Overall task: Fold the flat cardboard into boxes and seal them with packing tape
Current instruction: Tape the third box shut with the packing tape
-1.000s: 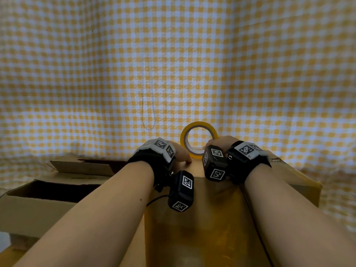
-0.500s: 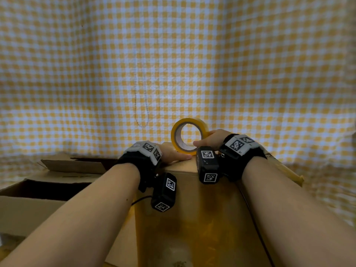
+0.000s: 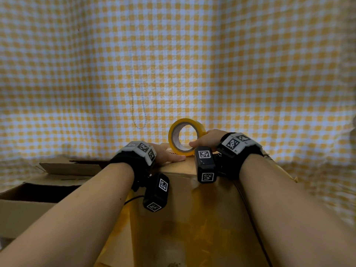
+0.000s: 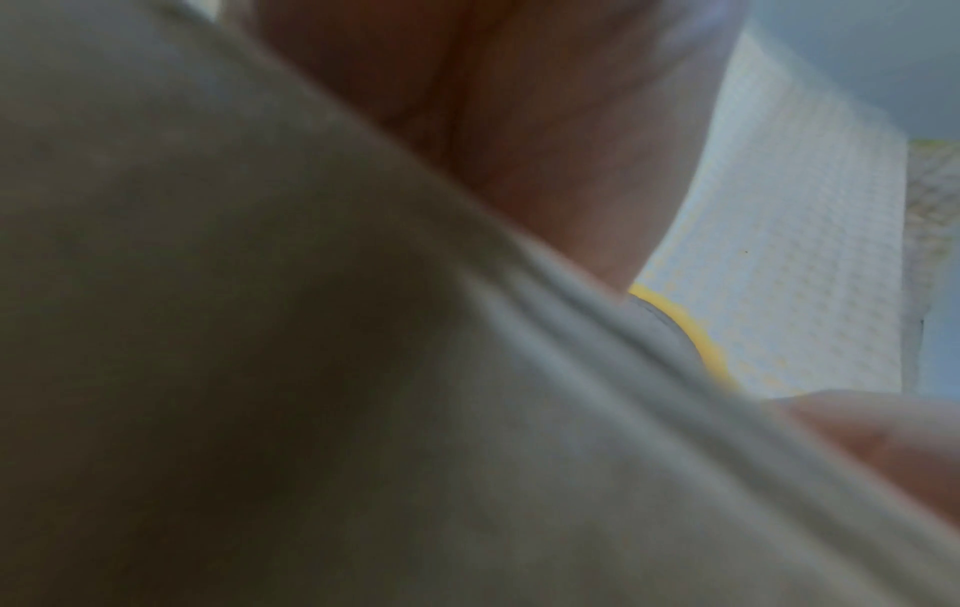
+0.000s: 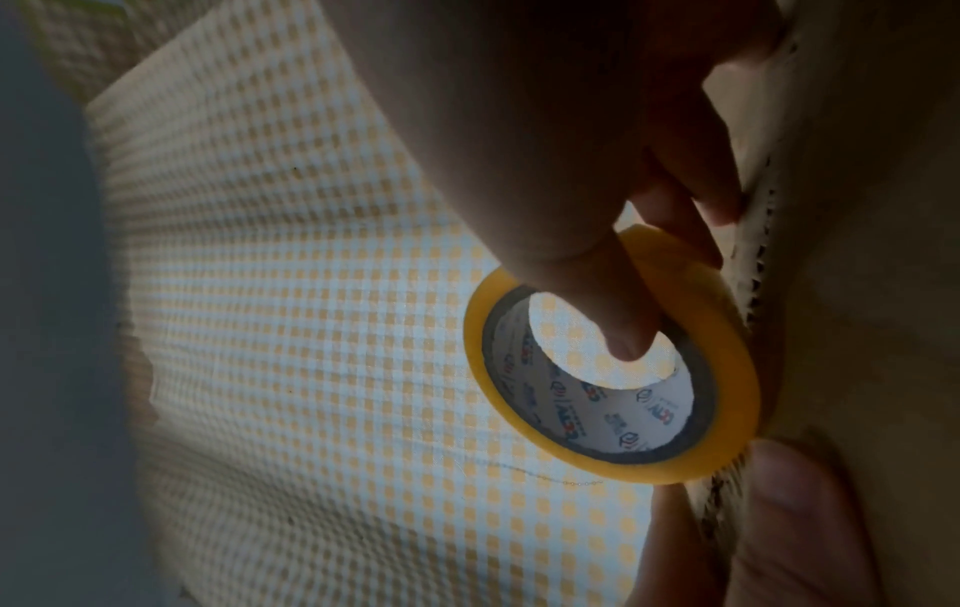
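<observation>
My right-wrist view shows my right hand point(image 5: 597, 197) pinching the tape roll point(image 5: 727, 394), thumb through its core, at the box's point(image 3: 192, 209) far edge; overhead, my left hand point(image 3: 165, 155) lies spread flat beside it.

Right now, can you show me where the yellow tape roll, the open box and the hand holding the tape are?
yellow tape roll point(image 5: 740, 382): right wrist view, yellow outer rim.
open cardboard box point(image 3: 23, 212): head view, front wall.
right hand point(image 3: 209, 138): head view, back of hand.

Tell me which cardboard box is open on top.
The left box, with its dark interior showing. The box under both hands is closed, the tape roll standing on it.
</observation>
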